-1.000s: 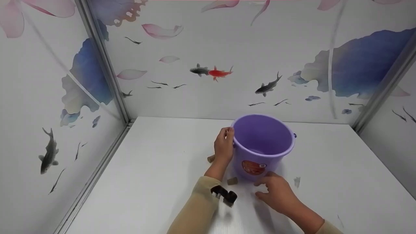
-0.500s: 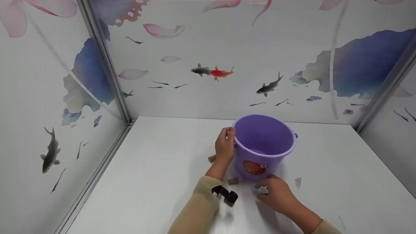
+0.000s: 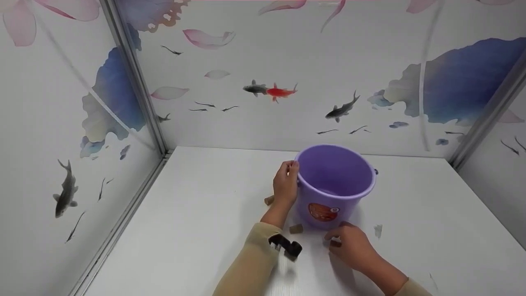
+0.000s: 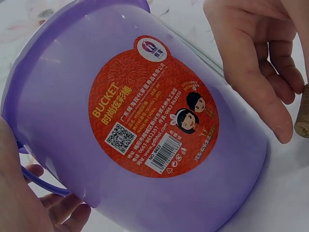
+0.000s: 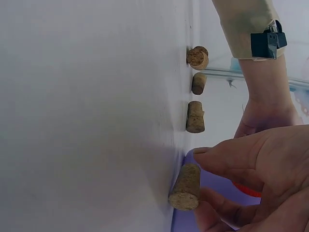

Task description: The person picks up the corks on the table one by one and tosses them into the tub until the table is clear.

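My left hand (image 3: 285, 181) holds the purple bucket (image 3: 304, 201) by its left rim, and the wire-like purple handle (image 4: 46, 181) hangs beside those fingers in the left wrist view. The bucket stands upright, its red label (image 4: 154, 106) facing me. My right hand (image 3: 351, 244) is low over the table in front of the bucket. Its fingers curl about a tapered cork stopper (image 5: 185, 188), with the thumb tip close to the narrow end and the fingers at the other side. The cork also shows at the right edge of the left wrist view (image 4: 303, 113).
More corks lie on the white table (image 3: 205, 230): one cork (image 3: 296, 228) near the bucket's base and another cork (image 3: 269, 200) beyond my left wrist. A black clip (image 3: 287, 246) is fixed to the left sleeve. Patterned panels (image 3: 263, 119) enclose the table.
The right hand's thumb and fingers have drawn closer together, low by the bucket. The left hand keeps its hold on the rim, and the bucket stays in place. The head view has shifted slightly.
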Motion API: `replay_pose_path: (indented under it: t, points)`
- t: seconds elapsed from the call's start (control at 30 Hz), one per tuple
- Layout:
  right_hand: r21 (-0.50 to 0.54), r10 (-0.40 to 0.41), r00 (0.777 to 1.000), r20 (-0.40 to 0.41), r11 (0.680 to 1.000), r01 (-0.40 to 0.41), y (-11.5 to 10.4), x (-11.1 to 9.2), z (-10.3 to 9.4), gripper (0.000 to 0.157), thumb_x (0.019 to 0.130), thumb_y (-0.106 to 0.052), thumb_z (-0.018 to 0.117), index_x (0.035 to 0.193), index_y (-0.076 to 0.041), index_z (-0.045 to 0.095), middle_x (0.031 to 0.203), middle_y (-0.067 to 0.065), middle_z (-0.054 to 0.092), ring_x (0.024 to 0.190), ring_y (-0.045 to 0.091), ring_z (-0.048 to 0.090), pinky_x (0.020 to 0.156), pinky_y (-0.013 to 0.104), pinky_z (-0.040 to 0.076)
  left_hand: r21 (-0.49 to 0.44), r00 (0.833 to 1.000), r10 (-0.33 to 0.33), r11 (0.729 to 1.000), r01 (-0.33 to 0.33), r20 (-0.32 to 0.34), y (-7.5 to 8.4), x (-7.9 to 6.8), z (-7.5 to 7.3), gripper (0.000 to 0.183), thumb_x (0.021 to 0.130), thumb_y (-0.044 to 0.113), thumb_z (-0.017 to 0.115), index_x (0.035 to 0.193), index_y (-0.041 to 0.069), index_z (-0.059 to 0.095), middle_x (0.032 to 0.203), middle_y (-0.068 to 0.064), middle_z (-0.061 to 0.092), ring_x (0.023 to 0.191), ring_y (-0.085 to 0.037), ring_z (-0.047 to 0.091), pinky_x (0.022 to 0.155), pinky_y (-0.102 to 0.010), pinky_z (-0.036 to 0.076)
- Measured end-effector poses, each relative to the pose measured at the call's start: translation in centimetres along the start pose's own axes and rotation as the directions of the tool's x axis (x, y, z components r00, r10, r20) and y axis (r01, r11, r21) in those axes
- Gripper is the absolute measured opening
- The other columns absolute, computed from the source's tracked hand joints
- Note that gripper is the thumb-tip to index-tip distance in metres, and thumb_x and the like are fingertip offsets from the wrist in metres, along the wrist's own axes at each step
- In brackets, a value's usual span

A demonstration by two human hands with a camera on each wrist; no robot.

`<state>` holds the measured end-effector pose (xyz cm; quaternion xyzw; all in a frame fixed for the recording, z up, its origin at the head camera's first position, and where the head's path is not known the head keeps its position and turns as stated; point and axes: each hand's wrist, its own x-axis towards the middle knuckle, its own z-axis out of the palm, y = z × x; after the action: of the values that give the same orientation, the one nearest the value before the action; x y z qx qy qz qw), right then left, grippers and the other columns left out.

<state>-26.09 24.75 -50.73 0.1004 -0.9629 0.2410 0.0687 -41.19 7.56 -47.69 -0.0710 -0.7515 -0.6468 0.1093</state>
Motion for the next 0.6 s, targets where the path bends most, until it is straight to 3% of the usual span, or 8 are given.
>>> replay_pose_path:
  t: [0.13, 0.27, 0.43, 0.6]
  points:
    - [-0.015, -0.034, 0.999, -0.036, 0.999, 0.033, 0.6, 0.0, 0.2, 0.020, 0.077, 0.006, 0.080, 0.085, -0.012, 0.083, 0.085, -0.002, 0.075, 0.084, 0.016, 0.067, 0.076, 0.034, 0.057, -0.012, 1.000, -0.001, 1.000, 0.001, 0.007, 0.1, 0.0, 0.0, 0.045, 0.109, 0.047, 0.046, 0.130, 0.014, 0.069, 0.124, -0.009, 0.072, 0.099, -0.016, 0.068, 0.083, -0.032, 0.058]
    - [-0.006, -0.043, 0.998, -0.047, 0.999, 0.043, 1.0, 0.0, 0.4, 0.017, 0.081, 0.004, 0.081, 0.081, -0.014, 0.082, 0.084, -0.003, 0.074, 0.082, 0.013, 0.066, 0.074, 0.030, 0.057, -0.011, 1.000, -0.006, 1.000, 0.006, 0.009, 0.2, -0.1, 0.0, 0.046, 0.110, 0.047, 0.046, 0.131, 0.014, 0.069, 0.128, -0.011, 0.071, 0.103, -0.019, 0.069, 0.086, -0.035, 0.060]
    - [-0.001, -0.064, 0.997, -0.043, 0.998, 0.064, 1.2, 0.0, 0.5, 0.020, 0.080, 0.004, 0.081, 0.078, -0.015, 0.080, 0.081, -0.006, 0.072, 0.079, 0.010, 0.064, 0.072, 0.029, 0.056, -0.002, 1.000, -0.010, 1.000, 0.010, 0.005, 0.2, -0.1, 0.0, 0.046, 0.109, 0.047, 0.046, 0.131, 0.015, 0.069, 0.129, -0.009, 0.071, 0.113, -0.022, 0.067, 0.092, -0.039, 0.059]
    - [-0.003, -0.079, 0.996, -0.041, 0.997, 0.079, 1.4, 0.2, 0.5, 0.022, 0.079, 0.005, 0.080, 0.077, -0.017, 0.080, 0.078, -0.008, 0.072, 0.076, 0.006, 0.063, 0.070, 0.027, 0.054, -0.006, 1.000, -0.018, 1.000, 0.018, 0.008, 0.3, -0.2, 0.0, 0.046, 0.109, 0.047, 0.046, 0.131, 0.015, 0.069, 0.127, -0.009, 0.071, 0.105, -0.019, 0.068, 0.089, -0.037, 0.059]
